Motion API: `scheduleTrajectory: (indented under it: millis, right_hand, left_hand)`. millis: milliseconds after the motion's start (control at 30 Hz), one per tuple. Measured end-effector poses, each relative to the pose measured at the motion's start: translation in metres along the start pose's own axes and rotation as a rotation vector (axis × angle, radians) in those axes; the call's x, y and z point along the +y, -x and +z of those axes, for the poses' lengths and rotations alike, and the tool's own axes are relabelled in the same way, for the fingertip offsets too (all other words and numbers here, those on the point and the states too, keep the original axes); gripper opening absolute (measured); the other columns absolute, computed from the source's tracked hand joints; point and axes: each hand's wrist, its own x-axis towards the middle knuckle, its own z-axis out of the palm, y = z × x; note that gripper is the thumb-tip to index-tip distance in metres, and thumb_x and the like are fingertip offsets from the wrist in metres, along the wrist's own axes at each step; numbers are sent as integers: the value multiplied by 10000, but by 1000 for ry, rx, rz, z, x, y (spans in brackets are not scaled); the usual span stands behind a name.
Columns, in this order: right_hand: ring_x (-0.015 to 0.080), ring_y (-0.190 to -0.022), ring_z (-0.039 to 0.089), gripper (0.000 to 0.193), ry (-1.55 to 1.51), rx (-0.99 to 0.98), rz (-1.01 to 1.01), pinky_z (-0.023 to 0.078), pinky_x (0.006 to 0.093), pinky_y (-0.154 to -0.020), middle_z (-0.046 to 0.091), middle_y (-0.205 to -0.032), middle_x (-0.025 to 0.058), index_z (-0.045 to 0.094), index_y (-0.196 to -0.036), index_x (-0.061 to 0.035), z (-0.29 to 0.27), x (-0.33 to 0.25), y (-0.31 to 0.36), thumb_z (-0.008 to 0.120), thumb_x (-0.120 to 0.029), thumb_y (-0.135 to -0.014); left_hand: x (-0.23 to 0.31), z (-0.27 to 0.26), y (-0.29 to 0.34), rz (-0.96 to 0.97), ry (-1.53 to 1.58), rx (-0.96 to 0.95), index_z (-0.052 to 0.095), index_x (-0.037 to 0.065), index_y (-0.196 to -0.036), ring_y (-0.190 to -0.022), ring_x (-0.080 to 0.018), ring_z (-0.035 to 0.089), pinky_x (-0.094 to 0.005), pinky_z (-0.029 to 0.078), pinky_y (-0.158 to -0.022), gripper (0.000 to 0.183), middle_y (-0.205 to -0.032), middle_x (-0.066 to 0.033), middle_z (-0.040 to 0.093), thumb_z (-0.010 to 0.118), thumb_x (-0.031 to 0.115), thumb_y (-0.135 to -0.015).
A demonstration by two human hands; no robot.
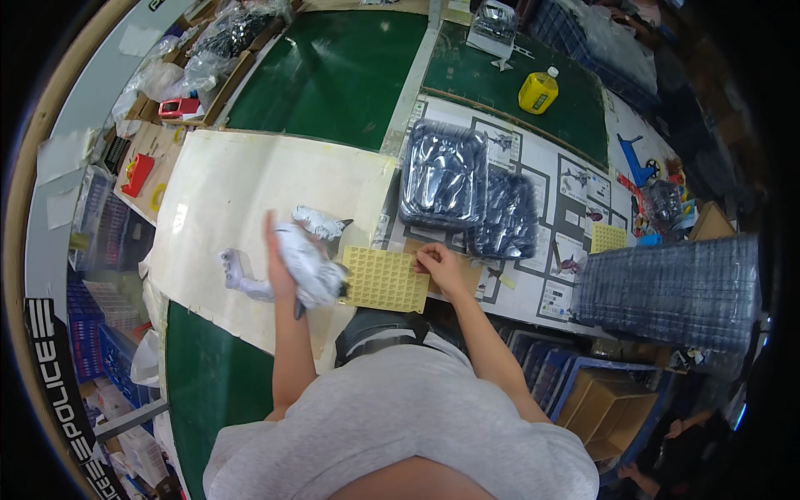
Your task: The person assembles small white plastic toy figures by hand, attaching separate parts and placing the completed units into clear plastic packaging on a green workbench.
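My left hand [279, 265] is closed on a white, grey-patterned toy part [307, 265] with dark ends; motion blurs it. A similar white part with a dark tip [321, 222] lies just beyond it on the cream board. To the left of that hand rests a pale, curved, jointed piece [244, 277]. A yellow sticker sheet [383, 280] with rows of small labels lies in front of me. At its upper right edge the fingers of my right hand [438, 265] are pinched together on the sheet; whether a loose label is between them is hidden.
Two dark trays in clear plastic, one nearer the middle [444, 175] and one to its right [507, 215], stand on printed sheets. A tall stack of clear trays [671, 292] stands at right. A yellow bottle [538, 90] stands at the back, a red object [140, 175] at left.
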Motion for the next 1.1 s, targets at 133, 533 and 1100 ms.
scheduleTrajectory:
  millis: [133, 533, 1100]
  right_hand:
    - [143, -772, 638, 199, -201, -139, 4, 531, 241, -686, 630, -849, 79, 558, -1058, 12, 18, -83, 48, 613, -41, -874]
    - [106, -693, 605, 245, -156, -164, -118, 500, 234, -610, 581, -800, 60, 460, -967, -8, 34, -135, 85, 659, 5, -824]
    - [199, -637, 608, 349, 618, -159, -39, 452, 341, -558, 623, -703, 100, 601, -880, -40, 17, -85, 78, 598, -390, -887]
  left_hand:
    - [-47, 31, 19, -219, -322, -406, 417, 107, -1219, -737, -247, 619, -390, 536, -634, 342, -982, -137, 563, 429, 279, -924]
    - [-65, 83, 49, -415, -430, -628, 457, 50, -1186, -818, -163, 579, -293, 499, -739, 387, -993, -91, 535, 376, 134, -817]
    - [-73, 27, 11, -328, -513, -177, 489, 83, -987, -609, -190, 607, -307, 511, -547, 250, -759, -80, 580, 635, 46, -787]
